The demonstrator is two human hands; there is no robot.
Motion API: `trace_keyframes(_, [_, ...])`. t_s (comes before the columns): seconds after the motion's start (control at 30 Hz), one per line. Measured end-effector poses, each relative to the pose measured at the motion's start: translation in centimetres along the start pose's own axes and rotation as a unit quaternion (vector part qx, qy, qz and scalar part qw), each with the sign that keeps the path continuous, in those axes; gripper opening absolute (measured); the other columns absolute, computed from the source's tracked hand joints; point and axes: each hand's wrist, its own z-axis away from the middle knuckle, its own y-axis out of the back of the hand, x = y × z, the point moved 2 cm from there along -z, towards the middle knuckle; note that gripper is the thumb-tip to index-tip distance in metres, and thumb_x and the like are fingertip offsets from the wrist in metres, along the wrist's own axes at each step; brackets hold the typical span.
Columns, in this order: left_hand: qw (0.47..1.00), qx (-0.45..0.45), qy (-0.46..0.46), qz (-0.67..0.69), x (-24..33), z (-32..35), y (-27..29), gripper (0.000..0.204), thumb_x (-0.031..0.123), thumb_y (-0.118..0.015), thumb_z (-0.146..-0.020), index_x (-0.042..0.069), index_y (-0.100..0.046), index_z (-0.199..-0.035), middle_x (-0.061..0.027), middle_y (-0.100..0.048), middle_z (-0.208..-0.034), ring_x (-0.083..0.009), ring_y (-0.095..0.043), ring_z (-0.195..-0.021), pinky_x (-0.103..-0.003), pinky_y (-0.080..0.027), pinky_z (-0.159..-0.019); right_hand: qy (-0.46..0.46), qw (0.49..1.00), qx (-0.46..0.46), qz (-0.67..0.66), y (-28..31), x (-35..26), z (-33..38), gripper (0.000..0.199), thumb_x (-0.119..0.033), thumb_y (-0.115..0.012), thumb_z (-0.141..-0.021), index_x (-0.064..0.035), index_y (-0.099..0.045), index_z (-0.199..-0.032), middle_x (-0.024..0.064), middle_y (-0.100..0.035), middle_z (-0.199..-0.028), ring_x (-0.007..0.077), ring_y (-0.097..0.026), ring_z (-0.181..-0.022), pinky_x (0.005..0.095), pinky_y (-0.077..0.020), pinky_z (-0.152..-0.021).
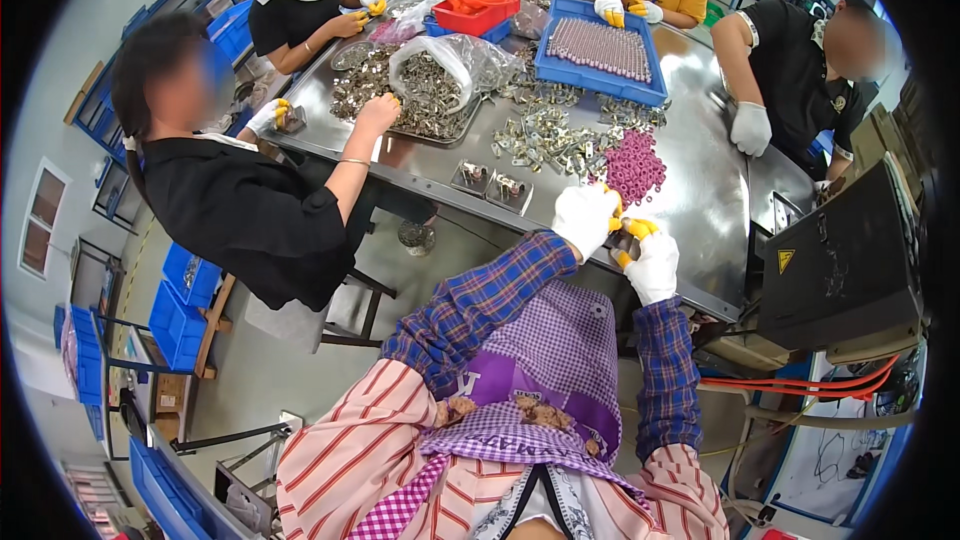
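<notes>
- Stainless-steel desk stretches in front of me in a workshop, with blue bins over on my left side.
- My left hand is in a white glove with yellow fingertips, just off the near edge of the desk; its fingers are drawn narrow, pinching a small dark part.
- My right hand, gloved the same way, meets it from the other side, fingers also close together on that part; it is too small and too covered for me to tell its kind.
- Just beyond my hands lies a loose pile of purple rings, touching a spread of silver metal clips on its left.
- Two small metal blocks with shiny pieces on top sit near the desk edge, left of my left hand.
- Farther across, a blue tray holds rows of small pinkish pieces.
- Left of that tray, a clear plastic bag lies among heaped metal parts, and a red basket stands behind.
- Co-workers are around the desk, several wearing gloves.
- Near my right stands a black cabinet with a yellow warning triangle.
</notes>
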Motion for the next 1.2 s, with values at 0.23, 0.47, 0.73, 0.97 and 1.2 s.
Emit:
trace_keyframes(0.23, [0.928, 0.23, 0.283, 0.078, -11.6, 1.6, 9.7, 0.036, 0.026, -0.063, -0.081, 0.008, -0.064, -0.111, -0.0105, -0.068, -0.1, -0.0282, -0.064, -0.085, -0.035, -0.05, -0.073, -0.231, 0.967, -0.015, 0.108, 3.3, 6.1, 1.5, 0.049, -0.016, -0.078, -0.064, -0.0112, -0.064, -0.111, 0.009, -0.063, -0.104, 0.026, -0.061, -0.086, 0.0328, -0.0494, -0.078])
trace_keyframes(0.47, [0.883, 0.175, 0.435, 0.003, -18.2, 3.4, 6.0, 0.044, 0.042, -0.05, -0.09, 0.009, -0.058, -0.12, -0.0113, -0.066, -0.108, -0.0301, -0.063, -0.094, -0.037, -0.048, -0.081, -0.375, 0.89, 0.015, 0.257, 4.2, 13.0, -3.6, 0.04, -0.034, -0.068, -0.079, -0.0118, -0.061, -0.112, 0.0103, -0.06, -0.104, 0.028, -0.062, -0.085, 0.0366, -0.0514, -0.075])
trace_keyframes(0.73, [0.859, 0.058, 0.507, 0.045, -17.8, 4.5, 4.2, 0.05, 0.052, -0.041, -0.093, 0.014, -0.058, -0.121, -0.0107, -0.066, -0.111, -0.0325, -0.063, -0.096, -0.039, -0.048, -0.081, -0.375, 0.891, 0.022, 0.256, 3.4, 16.4, -4.0, 0.046, -0.04, -0.065, -0.081, -0.0099, -0.058, -0.115, 0.01, -0.059, -0.107, 0.0278, -0.062, -0.089, 0.0375, -0.0515, -0.075])
trace_keyframes(0.97, [0.882, 0.025, 0.463, 0.089, -11.9, 3.9, 2.7, 0.044, 0.049, -0.045, -0.092, 0.019, -0.059, -0.12, -0.0109, -0.065, -0.113, -0.0332, -0.063, -0.096, -0.04, -0.048, -0.081, -0.381, 0.872, 0.006, 0.308, 3.6, 16.3, -4.6, 0.049, -0.041, -0.065, -0.08, -0.0077, -0.058, -0.115, 0.01, -0.06, -0.106, 0.0262, -0.061, -0.091, 0.0366, -0.0514, -0.076])
trace_keyframes(1.2, [0.953, -0.055, 0.274, 0.115, -10.4, 0.6, -0.8, 0.035, 0.043, -0.054, -0.086, 0.021, -0.064, -0.112, -0.0102, -0.067, -0.103, -0.0324, -0.063, -0.091, -0.041, -0.048, -0.079, -0.342, 0.914, -0.037, 0.216, 1.2, 10.4, -4.9, 0.046, -0.035, -0.068, -0.078, -0.0123, -0.06, -0.118, 0.0098, -0.063, -0.105, 0.0268, -0.063, -0.088, 0.0336, -0.0509, -0.078])
